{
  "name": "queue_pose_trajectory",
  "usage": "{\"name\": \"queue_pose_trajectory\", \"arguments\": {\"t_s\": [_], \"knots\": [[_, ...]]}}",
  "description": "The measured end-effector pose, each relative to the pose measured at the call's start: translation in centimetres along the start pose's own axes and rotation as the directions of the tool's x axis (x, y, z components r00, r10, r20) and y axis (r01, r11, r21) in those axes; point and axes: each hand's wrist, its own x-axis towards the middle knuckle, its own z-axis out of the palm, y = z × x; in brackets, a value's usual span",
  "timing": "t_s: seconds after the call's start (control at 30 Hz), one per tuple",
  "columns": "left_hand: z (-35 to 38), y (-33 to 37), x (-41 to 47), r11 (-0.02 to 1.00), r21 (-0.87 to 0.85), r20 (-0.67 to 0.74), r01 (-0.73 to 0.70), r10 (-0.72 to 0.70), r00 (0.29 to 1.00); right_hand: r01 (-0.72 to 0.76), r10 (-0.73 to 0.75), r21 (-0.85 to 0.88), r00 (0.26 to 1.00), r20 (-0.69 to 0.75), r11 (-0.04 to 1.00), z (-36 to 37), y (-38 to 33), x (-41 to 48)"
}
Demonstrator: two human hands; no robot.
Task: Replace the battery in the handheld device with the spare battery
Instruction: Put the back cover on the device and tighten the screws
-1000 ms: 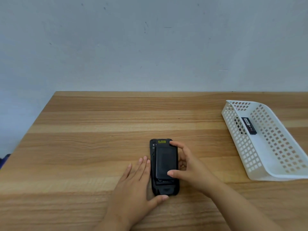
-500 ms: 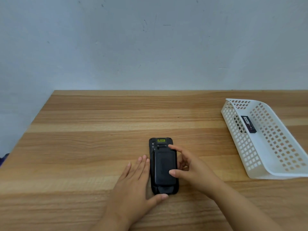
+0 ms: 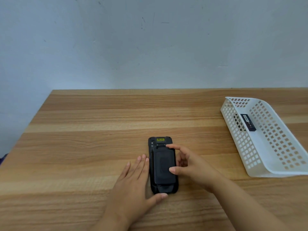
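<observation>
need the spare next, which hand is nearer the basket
Right. The right hand is on the device's basket side; the left hand is on its far side from the basket.

- Left hand: bare, no glove, ring or watch in sight; short, plain nails.
- Right hand: bare as well, nails short and unpainted.
- Both forearms, entering from about 5 and 6 o'clock, are uncovered; no sleeve shows.
</observation>
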Motion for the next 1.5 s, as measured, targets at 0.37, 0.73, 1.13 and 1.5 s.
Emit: {"name": "queue_pose_trajectory", "arguments": {"t_s": [0.37, 0.73, 1.13, 1.5], "knots": [[0.1, 0.0, 0.0, 1.0, -0.015, 0.007, -0.014, 0.014, 1.0, -0.047, 0.047, 0.019, 0.999, 0.027, 0.999, -0.3, 0.1, 0.4], [0.1, 0.0, 0.0, 0.999, -0.033, 0.027, -0.016, 0.017, 0.999, -0.029, 0.028, -0.019, 0.999, -0.034, 0.999, 0.1, 0.5, 0.7], [0.0, 0.0, -0.1, 0.997, -0.074, 0.015, -0.02, 0.022, 1.0, 0.039, -0.058, -0.108, 0.983, -0.177, 0.993, 1.4, 1.0, 0.5], [-0.4, 0.1, -0.1, 0.991, -0.102, 0.01, -0.082, 0.084, 0.996, 0.0, -0.035, -0.194, 0.984, -0.173, 0.981, 1.7, 0.5, 0.6]]}}
